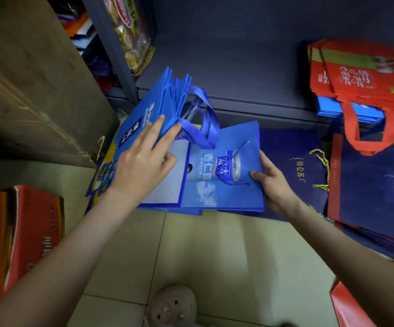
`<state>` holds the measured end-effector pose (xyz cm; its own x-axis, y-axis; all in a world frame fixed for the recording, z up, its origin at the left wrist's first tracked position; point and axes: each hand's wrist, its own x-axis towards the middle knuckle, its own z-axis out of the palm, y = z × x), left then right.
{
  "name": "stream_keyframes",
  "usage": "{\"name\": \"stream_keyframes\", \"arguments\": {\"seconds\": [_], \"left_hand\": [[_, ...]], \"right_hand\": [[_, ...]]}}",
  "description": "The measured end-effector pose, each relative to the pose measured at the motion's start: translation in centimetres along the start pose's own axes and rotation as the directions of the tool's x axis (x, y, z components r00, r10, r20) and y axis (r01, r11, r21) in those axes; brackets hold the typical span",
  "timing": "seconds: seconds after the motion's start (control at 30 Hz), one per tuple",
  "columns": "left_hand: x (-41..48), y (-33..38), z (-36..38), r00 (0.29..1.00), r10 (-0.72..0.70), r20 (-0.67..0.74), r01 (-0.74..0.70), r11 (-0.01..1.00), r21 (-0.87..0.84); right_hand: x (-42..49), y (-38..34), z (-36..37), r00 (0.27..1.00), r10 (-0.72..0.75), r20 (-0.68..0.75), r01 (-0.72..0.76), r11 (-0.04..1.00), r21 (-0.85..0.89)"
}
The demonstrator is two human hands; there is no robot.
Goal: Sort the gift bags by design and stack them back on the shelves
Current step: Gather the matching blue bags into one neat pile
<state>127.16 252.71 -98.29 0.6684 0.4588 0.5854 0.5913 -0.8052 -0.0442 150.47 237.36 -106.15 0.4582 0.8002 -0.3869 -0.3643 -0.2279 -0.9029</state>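
The shelf (238, 74) spans 12 o'clock, with red bags (361, 74) stacked on it at 2 o'clock. Navy bags (375, 190) lie on the floor (191, 251) at 3 o'clock.

The blue bags being sorted sit at centre, on the floor just below the shelf edge. A tilted bundle (144, 114) leans up toward 11 o'clock. A flat blue bag (224, 185) with a can print lies just beside it.

The left hand (141, 166) has its grip spread, straight fingers pressing the bundle's face. The right hand (273, 182) has its grip pinching the flat blue bag's right edge, thumb on top.

The step appears to be parting the can-print design from the bundle. The flat fingers should hold the bundle back so it does not fan open. The pinched bag should be drawn toward 3 o'clock, level. Its cord handle (236, 161) lies loose and could snag the bundle's ribbon loops.
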Motion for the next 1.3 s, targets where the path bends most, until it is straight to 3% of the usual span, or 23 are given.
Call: {"name": "stream_keyframes", "arguments": {"seconds": [0.23,0.37,0.53,0.6,0.7,0.83,0.97,1.07,1.17,1.3], "left_hand": [[0.6,-2.7,-2.0,0.989,-0.147,-0.035,0.143,0.985,-0.092],[0.9,-3.4,-3.0,0.975,-0.221,-0.017,0.215,0.961,-0.171],[0.8,-2.7,-2.3,0.987,-0.159,-0.003,0.156,0.977,-0.147],[0.3,-2.1,-1.7,0.996,-0.091,0.007,0.092,0.988,-0.124],[-0.7,-0.5,-0.5,0.998,0.014,0.064,-0.010,0.997,-0.071],[-2.8,2.8,2.1,0.956,0.118,0.268,-0.126,0.992,0.013],[-5.6,6.4,5.3,0.801,0.227,0.553,-0.206,0.973,-0.100],[-4.4,8.3,6.2,0.786,0.296,0.543,-0.228,0.955,-0.192],[0.5,10.6,7.1,0.828,0.295,0.476,-0.174,0.943,-0.283],[7.4,13.3,9.8,0.885,0.219,0.412,-0.101,0.952,-0.290]], "right_hand": [[-1.2,-1.4,-1.0,0.992,0.000,0.129,-0.019,0.989,0.146],[-0.8,-1.7,-0.8,0.995,0.003,0.097,-0.020,0.983,0.180],[0.9,0.3,4.8,0.984,0.042,0.172,-0.055,0.996,0.070],[1.6,0.9,7.3,0.973,0.100,0.207,-0.072,0.988,-0.140],[2.8,1.5,8.4,0.995,0.077,0.056,-0.029,0.803,-0.596],[2.4,2.6,6.6,0.995,-0.035,0.091,0.090,0.691,-0.717],[1.8,3.1,3.2,0.979,-0.184,0.083,0.155,0.423,-0.893],[1.3,2.5,-0.5,0.972,-0.226,0.056,0.118,0.273,-0.955],[1.3,0.1,-4.4,0.952,-0.290,-0.096,-0.019,0.255,-0.967],[3.9,-4.7,-9.9,0.852,-0.470,-0.231,-0.136,0.228,-0.964]]}}
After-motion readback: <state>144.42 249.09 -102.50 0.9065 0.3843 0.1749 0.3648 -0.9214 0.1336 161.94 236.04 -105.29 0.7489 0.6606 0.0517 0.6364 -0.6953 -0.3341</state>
